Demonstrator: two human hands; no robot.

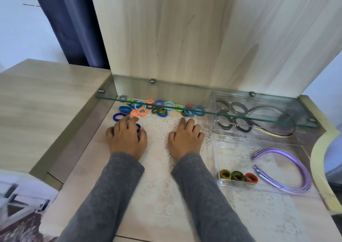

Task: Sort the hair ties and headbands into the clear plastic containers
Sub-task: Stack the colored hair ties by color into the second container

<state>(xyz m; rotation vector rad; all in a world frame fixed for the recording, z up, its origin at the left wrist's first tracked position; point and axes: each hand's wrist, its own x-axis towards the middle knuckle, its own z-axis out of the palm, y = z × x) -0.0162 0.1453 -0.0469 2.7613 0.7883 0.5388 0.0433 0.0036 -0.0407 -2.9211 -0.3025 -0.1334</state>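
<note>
Beside the lace mat point(159, 130), left hand point(127, 136) curls round dark blue ties point(138, 126); bunch them snugly. Right hand point(185, 138) lies flat, empty.

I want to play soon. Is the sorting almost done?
Not yet. Grey fabric hair ties and purple plastic headbands already sit in the clear plastic containers. The left hand grips dark blue hair ties. A colourful row of loose hair ties still waits.

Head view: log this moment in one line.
left hand over blue ties | right hand resting on doily | near container: three ties
</note>
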